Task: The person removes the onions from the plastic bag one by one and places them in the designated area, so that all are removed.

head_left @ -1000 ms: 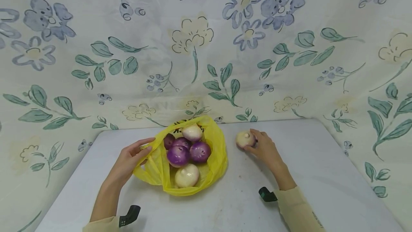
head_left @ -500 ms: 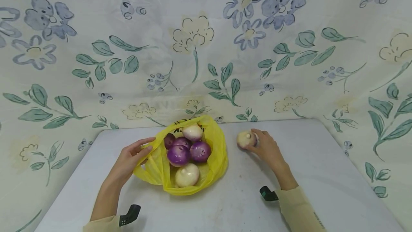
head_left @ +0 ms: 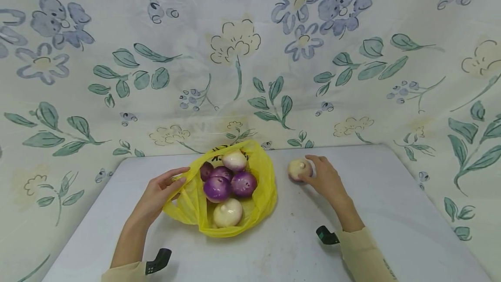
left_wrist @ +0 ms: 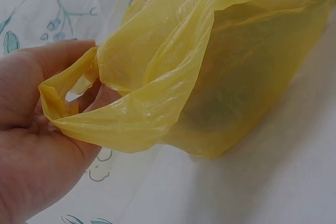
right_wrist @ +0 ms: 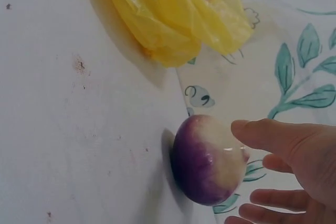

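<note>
A yellow plastic bag (head_left: 266, 195) stands with its mouth wide, showing several purple and white turnips (head_left: 217, 189) inside. At its left rim my left hand (head_left: 157, 193) holds the bag's edge; in the left wrist view a loop of the yellow plastic (left_wrist: 134, 119) lies between thumb and fingers. A lone turnip (head_left: 299, 169) sits on the table right of the bag. My right hand (head_left: 328, 182) is beside it, and in the right wrist view the fingers are relaxed and spread, with the thumb close to the white side of the turnip (right_wrist: 202, 166).
The white table (head_left: 270, 251) has small brown specks on it. A floral cloth (head_left: 250, 55) hangs behind the table and at its sides. Dark wrist devices (head_left: 158, 261) sit at both cuffs.
My right hand's fingers have loosened from around the lone turnip, leaving more of it visible. The left hand and the bag have stayed put.
</note>
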`<state>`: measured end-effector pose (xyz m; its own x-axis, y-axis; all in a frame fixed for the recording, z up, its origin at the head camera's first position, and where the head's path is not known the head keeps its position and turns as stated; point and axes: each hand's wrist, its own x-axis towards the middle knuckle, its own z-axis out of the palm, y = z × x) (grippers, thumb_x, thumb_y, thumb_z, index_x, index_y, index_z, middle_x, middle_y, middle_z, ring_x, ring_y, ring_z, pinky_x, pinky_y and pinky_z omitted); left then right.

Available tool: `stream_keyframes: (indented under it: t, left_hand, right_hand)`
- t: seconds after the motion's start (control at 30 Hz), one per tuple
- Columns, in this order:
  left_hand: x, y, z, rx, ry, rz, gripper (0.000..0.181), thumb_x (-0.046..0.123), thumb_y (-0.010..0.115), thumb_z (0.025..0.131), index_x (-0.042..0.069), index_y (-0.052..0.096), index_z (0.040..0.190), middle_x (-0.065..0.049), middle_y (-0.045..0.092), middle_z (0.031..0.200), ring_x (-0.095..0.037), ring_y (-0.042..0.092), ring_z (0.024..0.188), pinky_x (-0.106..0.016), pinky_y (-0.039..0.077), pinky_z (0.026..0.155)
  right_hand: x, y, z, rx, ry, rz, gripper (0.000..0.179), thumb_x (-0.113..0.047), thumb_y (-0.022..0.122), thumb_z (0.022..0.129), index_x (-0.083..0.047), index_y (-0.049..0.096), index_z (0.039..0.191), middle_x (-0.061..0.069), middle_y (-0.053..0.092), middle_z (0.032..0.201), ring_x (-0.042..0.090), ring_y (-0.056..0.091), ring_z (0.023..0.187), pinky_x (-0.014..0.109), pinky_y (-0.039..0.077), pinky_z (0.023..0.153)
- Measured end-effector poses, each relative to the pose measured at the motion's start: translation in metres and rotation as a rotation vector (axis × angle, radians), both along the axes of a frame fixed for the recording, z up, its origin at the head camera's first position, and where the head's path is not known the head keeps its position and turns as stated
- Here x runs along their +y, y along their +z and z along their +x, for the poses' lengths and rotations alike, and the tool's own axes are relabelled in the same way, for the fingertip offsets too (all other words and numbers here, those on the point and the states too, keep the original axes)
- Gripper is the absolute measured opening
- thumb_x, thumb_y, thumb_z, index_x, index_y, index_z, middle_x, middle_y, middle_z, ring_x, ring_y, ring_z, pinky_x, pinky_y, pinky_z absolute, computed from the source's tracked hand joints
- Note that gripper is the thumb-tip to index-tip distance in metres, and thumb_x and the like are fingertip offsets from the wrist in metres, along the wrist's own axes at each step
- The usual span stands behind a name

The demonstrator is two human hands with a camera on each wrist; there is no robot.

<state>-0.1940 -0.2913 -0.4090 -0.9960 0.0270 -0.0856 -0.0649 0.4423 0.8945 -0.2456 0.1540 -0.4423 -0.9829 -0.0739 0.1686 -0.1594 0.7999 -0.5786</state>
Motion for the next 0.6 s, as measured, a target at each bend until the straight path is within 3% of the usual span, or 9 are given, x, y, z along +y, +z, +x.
stream_keyframes:
  t: [0.33,0.6]
  left_hand:
    - [-0.001,-0.002,-0.002,0.011,-0.001,0.0,0.053,0.042,0.058,0.097,0.021,0.048,0.145,-0.012,0.056,0.13,-0.011,0.059,0.101,-0.021,0.053,0.086]
    - [-0.001,-0.002,-0.002,0.007,-0.002,-0.003,0.053,0.042,0.058,0.097,0.022,0.047,0.145,-0.012,0.055,0.133,-0.011,0.058,0.102,-0.021,0.052,0.086]
  right_hand:
    - [-0.008,0.014,0.007,0.026,0.004,0.016,0.063,-0.036,0.075,0.086,-0.011,0.052,0.139,0.022,0.051,0.14,0.041,0.052,0.126,0.059,0.045,0.102]
    - [-0.017,0.022,0.013,-0.008,0.029,0.009,0.066,-0.04,0.075,0.085,-0.013,0.051,0.14,0.02,0.052,0.139,0.037,0.054,0.121,0.057,0.047,0.1]
